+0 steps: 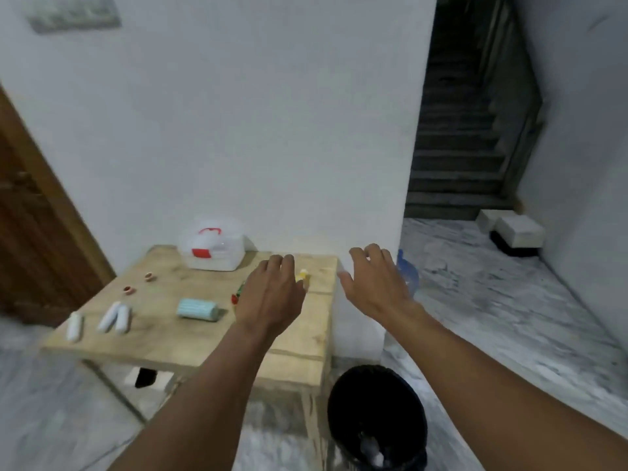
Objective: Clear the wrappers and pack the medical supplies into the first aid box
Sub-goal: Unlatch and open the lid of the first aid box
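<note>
A clear first aid box (213,248) with a red handle and red latch stands closed at the back of the small wooden table (163,338). On the table lie white bandage rolls (115,317), another white roll (74,326), a light blue roll (197,309), two small red-and-white rings (129,289) and a yellow item (301,275). My left hand (270,294) hovers over the table's right side with fingers apart, partly hiding a red and green item (237,295). My right hand (375,280) is spread in the air beyond the table's right edge, holding nothing.
A black waste bin (377,416) with white scraps inside stands on the floor by the table's right front corner. A blue object (407,273) sits behind my right hand. Stairs rise at the back right, with white blocks (518,229) at their foot. A wooden door is at left.
</note>
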A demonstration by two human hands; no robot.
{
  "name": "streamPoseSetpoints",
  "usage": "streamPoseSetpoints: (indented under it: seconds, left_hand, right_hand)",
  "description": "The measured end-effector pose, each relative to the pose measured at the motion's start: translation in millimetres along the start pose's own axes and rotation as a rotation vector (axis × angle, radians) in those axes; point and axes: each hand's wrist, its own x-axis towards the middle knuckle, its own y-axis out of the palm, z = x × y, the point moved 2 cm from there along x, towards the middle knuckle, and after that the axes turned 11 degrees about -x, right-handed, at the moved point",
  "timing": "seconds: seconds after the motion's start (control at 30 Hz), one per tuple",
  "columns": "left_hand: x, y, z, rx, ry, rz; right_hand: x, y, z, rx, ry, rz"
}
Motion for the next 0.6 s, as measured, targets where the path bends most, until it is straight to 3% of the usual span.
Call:
streamPoseSetpoints:
  seconds: [0.33,0.6]
  left_hand:
    - [-95,-54,148,0.043,-0.289,0.001]
    - [-67,-46,257,0.033,-0.392,0.035]
  right_hand:
    - [10,24,173,0.068,-0.205,0.053]
    - [85,78,259,0.036,-0.296,0.102]
